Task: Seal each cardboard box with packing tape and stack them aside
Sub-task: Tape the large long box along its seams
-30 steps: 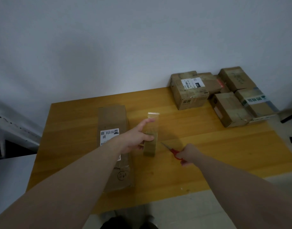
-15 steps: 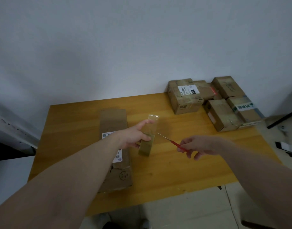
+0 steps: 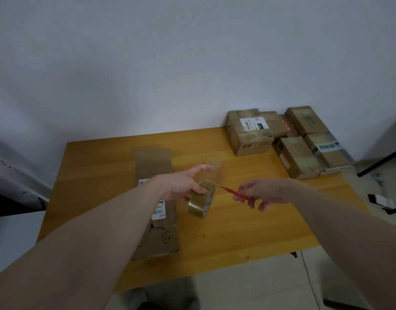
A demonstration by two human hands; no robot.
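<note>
Left hand point(image 3: 183, 185) out front, thumb and fingers curled round tape point(image 3: 201, 201). Right hand point(image 3: 265, 193) pinches red tool point(image 3: 234, 191), other fingers curled.

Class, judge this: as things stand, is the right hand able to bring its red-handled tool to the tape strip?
Probably yes. The right hand pinches the red-handled tool, whose tip already sits beside the pulled-out tape strip above the roll; nothing lies between.

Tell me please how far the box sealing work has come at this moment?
Done: several taped boxes sit grouped at the table's far right corner. In hand: the left hand holds the tape roll with a strip pulled up, and the right hand points a red-handled blade at it. Left: the long box beside the roll must be taped and stacked.
</note>
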